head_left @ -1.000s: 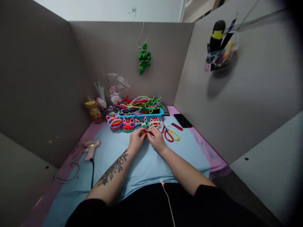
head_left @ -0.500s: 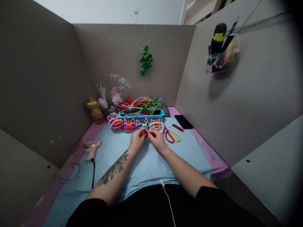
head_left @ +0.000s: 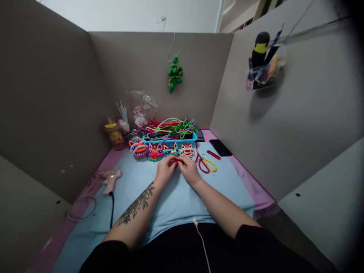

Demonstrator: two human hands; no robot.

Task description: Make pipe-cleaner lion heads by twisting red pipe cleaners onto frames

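Note:
My left hand point(head_left: 166, 168) and my right hand point(head_left: 188, 169) meet over the middle of the blue cloth point(head_left: 182, 204). Between their fingertips is a small red piece of pipe cleaner point(head_left: 176, 160), mostly covered by the fingers. Both hands are closed in a pinch on it. Just beyond them stands a row of fuzzy animal heads made of pipe cleaners: a purple and orange one point(head_left: 139, 149), a pink one point(head_left: 155, 152), a blue one point(head_left: 170, 149) and a cream one point(head_left: 187, 150). Scissors point(head_left: 207, 164) with red and yellow handles lie right of my right hand.
Behind the heads, a blue basket point(head_left: 182, 139) holds many coloured pipe cleaners. A pink glue gun point(head_left: 112, 182) lies left, its cable toward me. At right are a red cutter point(head_left: 213, 154) and a phone point(head_left: 220, 147). Grey partitions point(head_left: 199, 83) enclose the table.
The view has tilted very slightly. Both hands stay together on the red piece, with only a small shift of the fingers.

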